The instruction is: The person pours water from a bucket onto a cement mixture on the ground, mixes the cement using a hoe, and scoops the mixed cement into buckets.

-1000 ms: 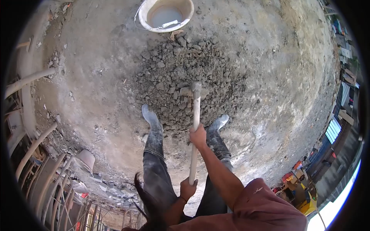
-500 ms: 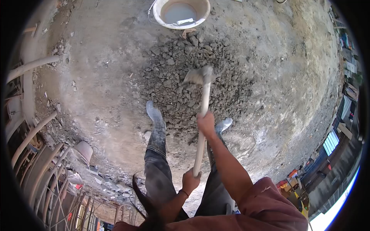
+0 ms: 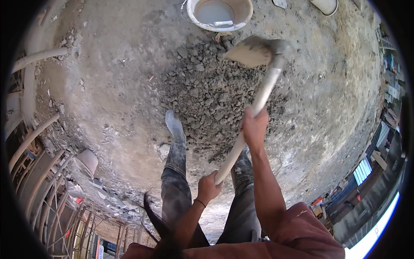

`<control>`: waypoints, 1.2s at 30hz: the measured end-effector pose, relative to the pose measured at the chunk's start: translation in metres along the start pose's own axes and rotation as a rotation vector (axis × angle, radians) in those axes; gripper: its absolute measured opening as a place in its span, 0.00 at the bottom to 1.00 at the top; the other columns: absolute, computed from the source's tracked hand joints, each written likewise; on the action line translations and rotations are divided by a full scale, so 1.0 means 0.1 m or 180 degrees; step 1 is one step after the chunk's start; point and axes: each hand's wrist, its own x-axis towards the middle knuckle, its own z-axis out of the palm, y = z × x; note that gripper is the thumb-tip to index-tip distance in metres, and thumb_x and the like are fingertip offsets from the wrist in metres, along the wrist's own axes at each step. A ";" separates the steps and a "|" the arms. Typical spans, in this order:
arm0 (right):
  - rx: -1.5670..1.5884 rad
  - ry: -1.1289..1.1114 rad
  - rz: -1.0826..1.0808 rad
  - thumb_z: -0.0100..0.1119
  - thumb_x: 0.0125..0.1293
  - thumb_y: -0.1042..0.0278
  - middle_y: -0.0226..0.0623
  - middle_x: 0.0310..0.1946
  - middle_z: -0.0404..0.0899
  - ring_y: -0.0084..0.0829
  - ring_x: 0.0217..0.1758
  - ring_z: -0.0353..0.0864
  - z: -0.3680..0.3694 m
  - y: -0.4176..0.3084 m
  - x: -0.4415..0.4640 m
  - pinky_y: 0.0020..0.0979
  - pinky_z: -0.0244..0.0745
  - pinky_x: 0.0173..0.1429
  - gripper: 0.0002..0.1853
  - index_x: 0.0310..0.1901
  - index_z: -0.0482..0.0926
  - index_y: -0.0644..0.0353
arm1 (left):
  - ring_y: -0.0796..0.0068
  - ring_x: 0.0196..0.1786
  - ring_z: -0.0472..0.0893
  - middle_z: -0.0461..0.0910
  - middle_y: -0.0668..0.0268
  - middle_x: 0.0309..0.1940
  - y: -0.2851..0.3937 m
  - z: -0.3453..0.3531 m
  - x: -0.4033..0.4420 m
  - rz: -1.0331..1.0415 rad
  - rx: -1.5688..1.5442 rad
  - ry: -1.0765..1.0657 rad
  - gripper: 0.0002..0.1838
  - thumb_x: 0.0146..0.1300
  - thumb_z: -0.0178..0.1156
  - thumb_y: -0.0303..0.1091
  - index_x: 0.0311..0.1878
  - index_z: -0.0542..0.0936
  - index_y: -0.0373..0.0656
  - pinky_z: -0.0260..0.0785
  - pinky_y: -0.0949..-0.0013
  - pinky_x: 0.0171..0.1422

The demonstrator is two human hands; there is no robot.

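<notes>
Both my hands grip the pale wooden handle of a hoe (image 3: 267,88). My left hand (image 3: 209,187) is closed around the lower end of the handle, near my legs. Higher up, my right hand (image 3: 255,128) is wrapped around the shaft. The broad hoe blade (image 3: 251,52), smeared with grey material, is raised over the upper right part of a pile of crumbly grey mix (image 3: 211,90). Slight blur shows at the hoe head. My boots stand at the pile's near side; the left boot (image 3: 174,127) is dusty.
Beyond the pile stands a white bucket (image 3: 248,22) with cloudy water and a wire handle. Another container (image 3: 325,6) lies at the top right. To the left are wooden poles (image 3: 32,140), rubble (image 3: 114,198) and a tipped bucket (image 3: 87,163).
The hoe head has risen off the pile and swung to the right, its blade now larger in view. My right hand has moved right and slightly up with the handle.
</notes>
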 end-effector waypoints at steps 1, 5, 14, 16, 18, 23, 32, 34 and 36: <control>-0.0138 -0.0169 0.0124 0.57 0.72 0.70 0.33 0.19 0.75 0.24 0.15 0.75 0.17 0.34 0.03 0.28 0.69 0.15 0.11 0.42 0.72 0.71 | 0.41 0.38 0.84 0.84 0.48 0.31 -0.08 0.13 -0.14 -0.0376 -0.0331 -0.0084 0.16 0.58 0.71 0.36 0.48 0.83 0.42 0.76 0.47 0.42; -0.1167 -0.0436 -0.0214 0.63 0.68 0.66 0.37 0.21 0.78 0.27 0.15 0.76 0.47 2.07 -0.25 0.34 0.71 0.17 0.13 0.41 0.74 0.69 | 0.39 0.39 0.84 0.85 0.46 0.31 -0.21 0.37 -0.73 -0.1091 -0.0556 -0.0284 0.16 0.63 0.70 0.40 0.46 0.84 0.38 0.77 0.47 0.43; 0.0204 -0.0187 0.0399 0.58 0.74 0.68 0.31 0.17 0.73 0.22 0.13 0.73 -0.35 0.08 0.25 0.27 0.72 0.14 0.10 0.39 0.71 0.66 | 0.43 0.33 0.84 0.83 0.49 0.27 0.26 -0.01 0.04 0.0080 0.0117 -0.0002 0.16 0.63 0.70 0.41 0.49 0.84 0.42 0.75 0.46 0.38; 0.0274 0.0171 0.0120 0.59 0.73 0.66 0.31 0.16 0.73 0.23 0.12 0.73 -0.43 -0.34 0.88 0.27 0.70 0.13 0.12 0.40 0.71 0.68 | 0.42 0.32 0.84 0.83 0.49 0.28 0.66 -0.21 0.81 0.0385 0.0109 0.0098 0.17 0.63 0.70 0.41 0.51 0.83 0.41 0.75 0.46 0.37; 0.0337 0.0405 -0.0206 0.61 0.74 0.64 0.35 0.21 0.75 0.25 0.15 0.75 -0.44 -0.66 1.67 0.26 0.70 0.14 0.19 0.48 0.69 0.75 | 0.46 0.32 0.86 0.85 0.50 0.30 1.06 -0.41 1.60 0.0690 -0.0055 0.0082 0.18 0.64 0.70 0.39 0.51 0.83 0.38 0.77 0.50 0.40; -0.0351 0.0092 -0.0071 0.56 0.64 0.71 0.47 0.21 0.81 0.38 0.19 0.83 0.04 -0.62 3.27 0.41 0.78 0.24 0.12 0.27 0.79 0.72 | 0.60 0.29 0.85 0.85 0.53 0.29 1.65 -0.88 2.45 0.0247 -0.0552 -0.0416 0.17 0.63 0.72 0.37 0.46 0.81 0.33 0.78 0.57 0.36; -0.3045 -0.1865 -0.0601 0.59 0.64 0.68 0.45 0.25 0.84 0.40 0.28 0.88 0.54 1.02 1.69 0.43 0.83 0.33 0.13 0.33 0.83 0.72 | 0.74 0.23 0.79 0.78 0.65 0.22 0.97 -0.42 0.67 -0.0955 -0.1307 -0.0328 0.13 0.61 0.71 0.33 0.37 0.78 0.35 0.73 0.66 0.25; -0.1571 -0.0960 0.0614 0.60 0.64 0.66 0.44 0.26 0.83 0.40 0.27 0.87 0.28 0.77 1.46 0.43 0.81 0.31 0.13 0.35 0.83 0.71 | 0.68 0.23 0.82 0.79 0.59 0.22 1.16 -0.37 0.50 -0.0866 -0.0970 -0.0462 0.14 0.62 0.71 0.35 0.36 0.77 0.35 0.75 0.61 0.29; -0.1206 -0.1296 0.1328 0.61 0.66 0.64 0.42 0.23 0.78 0.37 0.20 0.81 -0.01 0.38 1.48 0.42 0.79 0.27 0.15 0.41 0.79 0.73 | 0.54 0.29 0.85 0.82 0.51 0.26 1.52 -0.19 0.52 -0.0429 -0.1006 -0.0305 0.17 0.62 0.70 0.38 0.38 0.77 0.33 0.77 0.54 0.37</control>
